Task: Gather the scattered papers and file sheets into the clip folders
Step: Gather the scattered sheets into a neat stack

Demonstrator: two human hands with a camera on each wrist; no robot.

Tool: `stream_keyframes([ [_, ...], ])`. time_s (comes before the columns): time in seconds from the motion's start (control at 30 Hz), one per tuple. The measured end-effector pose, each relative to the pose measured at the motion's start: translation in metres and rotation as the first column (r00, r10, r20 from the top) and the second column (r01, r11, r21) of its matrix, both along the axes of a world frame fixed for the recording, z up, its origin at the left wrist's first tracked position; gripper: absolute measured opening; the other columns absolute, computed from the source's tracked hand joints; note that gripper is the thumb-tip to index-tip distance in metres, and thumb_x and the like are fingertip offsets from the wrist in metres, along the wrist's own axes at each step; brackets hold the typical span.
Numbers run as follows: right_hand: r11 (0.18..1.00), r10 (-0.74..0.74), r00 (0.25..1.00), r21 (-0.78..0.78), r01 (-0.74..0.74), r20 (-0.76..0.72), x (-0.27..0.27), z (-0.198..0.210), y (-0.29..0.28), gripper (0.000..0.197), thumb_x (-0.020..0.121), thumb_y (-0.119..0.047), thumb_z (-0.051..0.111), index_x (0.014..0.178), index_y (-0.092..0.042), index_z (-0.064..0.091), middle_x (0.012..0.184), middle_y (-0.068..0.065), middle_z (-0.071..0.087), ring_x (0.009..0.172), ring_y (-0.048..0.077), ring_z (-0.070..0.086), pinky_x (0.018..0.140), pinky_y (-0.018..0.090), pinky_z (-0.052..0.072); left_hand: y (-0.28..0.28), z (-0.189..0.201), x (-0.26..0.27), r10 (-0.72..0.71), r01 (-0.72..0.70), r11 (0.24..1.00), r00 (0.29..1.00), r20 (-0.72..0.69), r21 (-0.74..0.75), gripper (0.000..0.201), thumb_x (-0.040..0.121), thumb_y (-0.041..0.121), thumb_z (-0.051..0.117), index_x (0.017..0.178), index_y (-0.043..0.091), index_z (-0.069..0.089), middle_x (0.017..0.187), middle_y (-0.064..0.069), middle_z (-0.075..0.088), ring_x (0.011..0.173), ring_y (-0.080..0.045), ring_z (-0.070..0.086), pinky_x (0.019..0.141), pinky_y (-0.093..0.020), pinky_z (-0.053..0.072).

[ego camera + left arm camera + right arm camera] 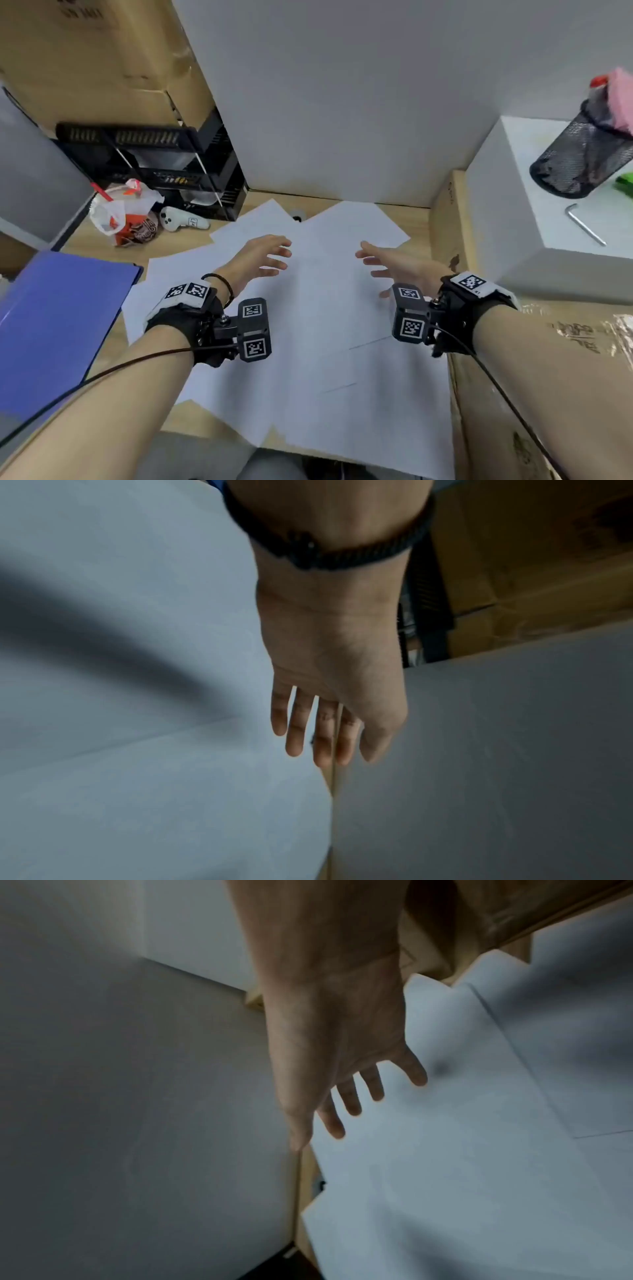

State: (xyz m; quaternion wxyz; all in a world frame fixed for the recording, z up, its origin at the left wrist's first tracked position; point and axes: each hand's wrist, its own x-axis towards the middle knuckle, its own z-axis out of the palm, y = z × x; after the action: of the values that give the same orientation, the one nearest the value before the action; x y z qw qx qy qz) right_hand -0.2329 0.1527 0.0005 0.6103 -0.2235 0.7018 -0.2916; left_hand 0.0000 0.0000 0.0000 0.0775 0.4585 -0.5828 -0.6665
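Note:
Several white paper sheets (308, 342) lie scattered and overlapping across the wooden desk (416, 219). A blue folder (58, 329) lies closed at the left desk edge. My left hand (263, 255) hovers over the far sheets with fingers spread and straight, holding nothing. My right hand (380, 265) hovers opposite it, palm facing left, fingers spread too. In the left wrist view the left hand (322, 734) stretches over the paper sheets (154, 791). In the right wrist view the right hand (352, 1096) is above the paper sheets (462, 1177).
A white wall (342, 102) bounds the desk's far side. Cardboard boxes (513, 394) stand along the right. A white box (548, 219) carries a mesh pen cup (579, 154) and a hex key (585, 224). At far left are a black file rack (164, 164), a plastic bag (126, 216) and a white controller (183, 219).

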Motion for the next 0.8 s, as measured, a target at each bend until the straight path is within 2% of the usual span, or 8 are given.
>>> stream_keyframes([
  [0.07, 0.996, -0.056, 0.997, 0.063, 0.059, -0.051, 0.009, -0.022, 0.000, 0.053, 0.099, -0.049, 0.044, 0.145, -0.023, 0.040, 0.156, -0.002, 0.029, 0.146, 0.021, 0.024, 0.115, 0.044, 0.026, -0.004, -0.021, 0.012, 0.033, -0.034, 0.999, 0.998, 0.053, 0.019, 0.027, 0.094, 0.035, 0.055, 0.110, 0.015, 0.065, 0.103, -0.002, 0.067, 0.088, -0.020, 0.064, 0.082, -0.031, 0.050],
  [0.17, 0.991, -0.045, 0.977, 0.112, 0.070, -0.210, 0.025, -0.065, 0.007, 0.055, 0.102, -0.041, 0.039, 0.150, -0.016, 0.032, 0.158, 0.003, 0.028, 0.145, 0.022, 0.027, 0.115, 0.037, 0.022, -0.003, -0.065, 0.036, 0.084, -0.093, 0.994, 0.987, 0.136, 0.063, 0.025, 0.094, 0.031, 0.056, 0.114, 0.016, 0.063, 0.112, -0.003, 0.062, 0.095, -0.020, 0.060, 0.081, -0.030, 0.048],
  [0.27, 0.977, -0.039, 0.955, 0.190, 0.099, -0.294, 0.043, -0.091, 0.003, 0.058, 0.103, -0.040, 0.036, 0.149, -0.005, 0.030, 0.156, 0.016, 0.028, 0.144, 0.031, 0.026, 0.119, 0.043, 0.019, -0.005, -0.095, 0.051, 0.106, -0.121, 0.991, 0.971, 0.214, 0.057, 0.028, 0.096, 0.029, 0.054, 0.123, 0.020, 0.056, 0.126, -0.002, 0.055, 0.113, -0.021, 0.054, 0.081, -0.026, 0.045],
  [0.33, 0.965, -0.114, 0.949, 0.195, 0.176, -0.295, 0.055, -0.107, -0.004, 0.066, 0.100, -0.042, 0.042, 0.152, -0.009, 0.022, 0.159, 0.015, 0.022, 0.146, 0.031, 0.022, 0.118, 0.045, 0.017, -0.008, -0.110, 0.056, 0.062, -0.080, 0.995, 0.962, 0.265, 0.057, 0.043, 0.097, 0.027, 0.052, 0.138, 0.018, 0.045, 0.140, -0.001, 0.046, 0.129, -0.021, 0.045, 0.087, -0.028, 0.041],
  [0.43, 0.968, 0.123, 0.903, 0.250, -0.018, -0.412, 0.076, -0.119, -0.012, 0.051, 0.101, -0.036, 0.038, 0.150, -0.022, 0.030, 0.163, 0.005, 0.011, 0.149, 0.025, 0.009, 0.119, 0.052, 0.005, -0.016, -0.122, 0.059, -0.040, 0.029, 0.999, 0.948, 0.316, 0.039, 0.056, 0.097, 0.024, 0.053, 0.147, 0.014, 0.030, 0.152, 0.001, 0.031, 0.135, -0.019, 0.037, 0.093, -0.029, 0.039],
  [0.6, 0.905, 0.426, 0.838, 0.150, -0.399, -0.340, 0.101, -0.122, -0.025, 0.044, 0.105, -0.041, 0.027, 0.137, -0.025, 0.052, 0.165, 0.000, -0.001, 0.151, 0.019, -0.011, 0.116, 0.055, -0.013, -0.036, -0.129, 0.061, -0.145, 0.140, 0.989, 0.935, 0.323, 0.039, 0.059, 0.093, 0.028, 0.060, 0.144, 0.016, 0.032, 0.134, -0.001, 0.045, 0.120, -0.015, 0.044, 0.096, -0.026, 0.033],
  [0.73, 0.913, 0.401, 0.877, 0.038, -0.406, -0.266, 0.123, -0.121, -0.039, 0.040, 0.103, -0.040, 0.034, 0.135, -0.026, 0.054, 0.164, -0.001, 0.011, 0.151, 0.016, -0.005, 0.119, 0.048, -0.010, -0.044, -0.135, 0.063, -0.311, 0.339, 0.941, 0.870, 0.383, -0.006, 0.038, 0.087, 0.030, 0.067, 0.120, 0.017, 0.054, 0.121, 0.002, 0.058, 0.110, -0.018, 0.056, 0.096, -0.033, 0.044],
  [0.8, 0.961, 0.255, 0.918, -0.025, -0.275, -0.302, 0.127, -0.119, -0.045, 0.036, 0.102, -0.032, 0.045, 0.135, -0.022, 0.053, 0.160, 0.002, 0.021, 0.150, 0.016, 0.007, 0.121, 0.038, 0.003, -0.043, -0.138, 0.066, -0.264, 0.287, 0.958, 0.900, 0.347, -0.016, 0.031, 0.090, 0.025, 0.063, 0.119, 0.016, 0.059, 0.119, -0.001, 0.063, 0.110, -0.021, 0.059, 0.099, -0.033, 0.045],
])
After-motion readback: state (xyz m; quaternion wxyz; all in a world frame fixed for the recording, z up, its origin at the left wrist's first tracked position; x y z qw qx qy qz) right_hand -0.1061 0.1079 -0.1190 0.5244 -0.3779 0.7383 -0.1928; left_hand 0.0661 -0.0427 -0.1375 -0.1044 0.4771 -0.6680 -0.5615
